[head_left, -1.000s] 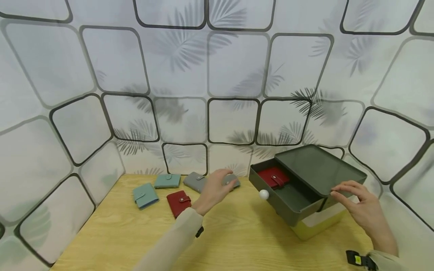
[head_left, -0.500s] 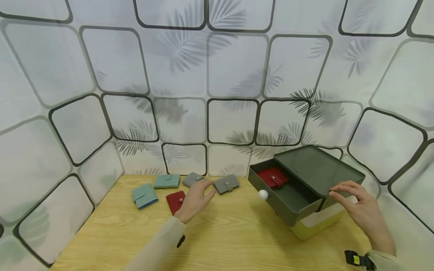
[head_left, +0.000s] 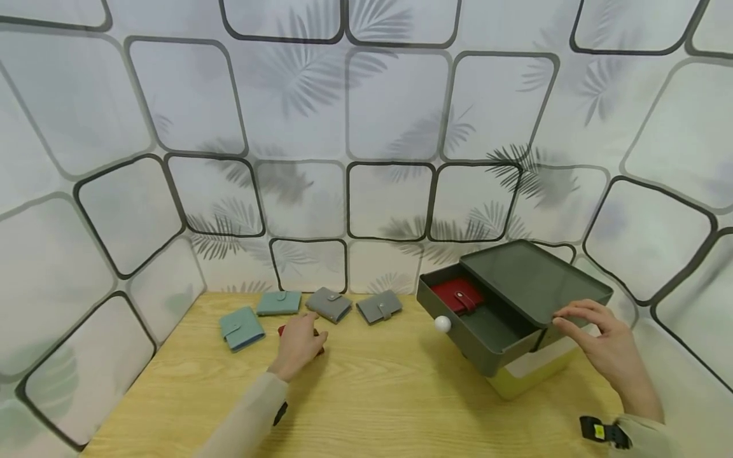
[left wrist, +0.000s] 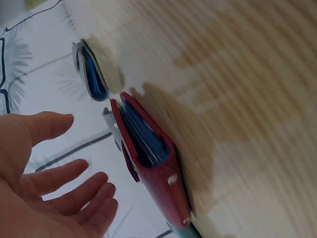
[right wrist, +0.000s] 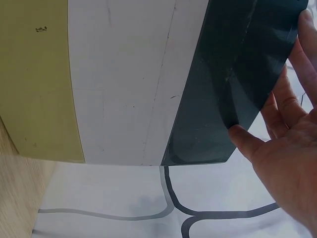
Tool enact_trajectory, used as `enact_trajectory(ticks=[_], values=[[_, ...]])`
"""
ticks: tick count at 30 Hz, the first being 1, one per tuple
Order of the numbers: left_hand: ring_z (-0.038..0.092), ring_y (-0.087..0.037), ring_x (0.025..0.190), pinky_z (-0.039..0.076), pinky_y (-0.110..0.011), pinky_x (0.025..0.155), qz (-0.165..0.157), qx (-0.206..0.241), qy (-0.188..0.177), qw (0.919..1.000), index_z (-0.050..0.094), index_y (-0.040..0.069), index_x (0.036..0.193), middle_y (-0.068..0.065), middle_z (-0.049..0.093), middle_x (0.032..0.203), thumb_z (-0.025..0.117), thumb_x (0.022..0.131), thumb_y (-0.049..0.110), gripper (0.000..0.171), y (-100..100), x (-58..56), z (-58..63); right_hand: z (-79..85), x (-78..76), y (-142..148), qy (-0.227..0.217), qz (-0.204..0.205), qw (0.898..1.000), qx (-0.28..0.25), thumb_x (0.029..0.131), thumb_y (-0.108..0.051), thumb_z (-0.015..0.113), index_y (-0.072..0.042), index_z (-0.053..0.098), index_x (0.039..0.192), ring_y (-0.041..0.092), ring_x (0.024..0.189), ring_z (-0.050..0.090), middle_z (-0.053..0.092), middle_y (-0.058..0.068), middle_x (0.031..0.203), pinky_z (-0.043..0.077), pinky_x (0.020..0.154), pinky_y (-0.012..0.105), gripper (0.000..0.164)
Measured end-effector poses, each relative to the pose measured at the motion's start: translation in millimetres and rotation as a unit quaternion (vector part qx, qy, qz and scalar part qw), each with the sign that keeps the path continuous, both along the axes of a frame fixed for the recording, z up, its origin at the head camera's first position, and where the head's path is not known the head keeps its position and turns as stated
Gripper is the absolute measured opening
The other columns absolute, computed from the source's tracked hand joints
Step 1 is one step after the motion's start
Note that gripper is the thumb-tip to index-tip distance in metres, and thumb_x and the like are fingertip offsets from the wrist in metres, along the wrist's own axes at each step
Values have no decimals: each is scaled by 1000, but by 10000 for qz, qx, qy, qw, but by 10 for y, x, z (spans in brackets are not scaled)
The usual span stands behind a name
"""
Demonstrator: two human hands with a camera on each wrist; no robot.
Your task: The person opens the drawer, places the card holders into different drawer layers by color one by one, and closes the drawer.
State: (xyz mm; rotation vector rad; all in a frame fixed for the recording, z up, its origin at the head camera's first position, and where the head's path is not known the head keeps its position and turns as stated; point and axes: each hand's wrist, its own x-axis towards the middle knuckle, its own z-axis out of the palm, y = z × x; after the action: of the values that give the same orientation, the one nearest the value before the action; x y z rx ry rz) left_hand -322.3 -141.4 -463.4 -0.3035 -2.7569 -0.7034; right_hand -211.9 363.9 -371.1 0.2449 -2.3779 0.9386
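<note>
My left hand [head_left: 298, 345] is over a red card wallet [left wrist: 161, 183] on the table, covering most of it in the head view. In the left wrist view its fingers are spread beside the wallet and apart from it; blue-edged sleeves show inside. My right hand [head_left: 601, 340] holds the top edge of a small drawer box [head_left: 535, 280], thumb on its dark green side [right wrist: 218, 99] and fingers over the top. The box's top drawer [head_left: 483, 356], with a white knob [head_left: 443, 324], is pulled out. Inside lies another red card wallet [head_left: 457, 295].
Two blue-green card wallets [head_left: 242, 327] lie to the left of my left hand. Two grey card wallets [head_left: 380, 306] lie along the back of the wooden table [head_left: 366, 394]. A patterned cloth wall [head_left: 389, 203] rises behind and at both sides.
My left hand has moved left and toward me, from beside the right grey wallet to over the red wallet on the table. My right hand stays on the drawer box.
</note>
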Motion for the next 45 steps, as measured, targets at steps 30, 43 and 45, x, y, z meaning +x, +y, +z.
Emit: enact_trajectory(ticks=[30,43,45], values=[[49,-49,102,50,-57,80,641,-894,-1204,9866,54,-6,126,-30,51,114,75,81,44,71,-135,-56,-83,7,21,3,-137,-42,9999,-20,91,-18,71,-9,73,105,-14,104,41,52,-26,109,30,78,8,17],[52,-38,90,46,-51,77,123,-429,-1492,9878,59,5,123,-26,54,111,87,71,23,61,-224,-48,-25,-5,14,10,-185,-75,9998,-6,92,-19,70,-9,72,107,-13,106,40,52,-25,110,30,80,8,18],[51,-38,90,46,-51,77,161,-438,-1580,9863,58,6,124,-26,54,108,87,72,23,62,-236,-38,-20,0,15,7,-171,-43,9998,-4,92,-18,69,-9,72,107,-13,106,41,53,-24,109,29,81,8,18]])
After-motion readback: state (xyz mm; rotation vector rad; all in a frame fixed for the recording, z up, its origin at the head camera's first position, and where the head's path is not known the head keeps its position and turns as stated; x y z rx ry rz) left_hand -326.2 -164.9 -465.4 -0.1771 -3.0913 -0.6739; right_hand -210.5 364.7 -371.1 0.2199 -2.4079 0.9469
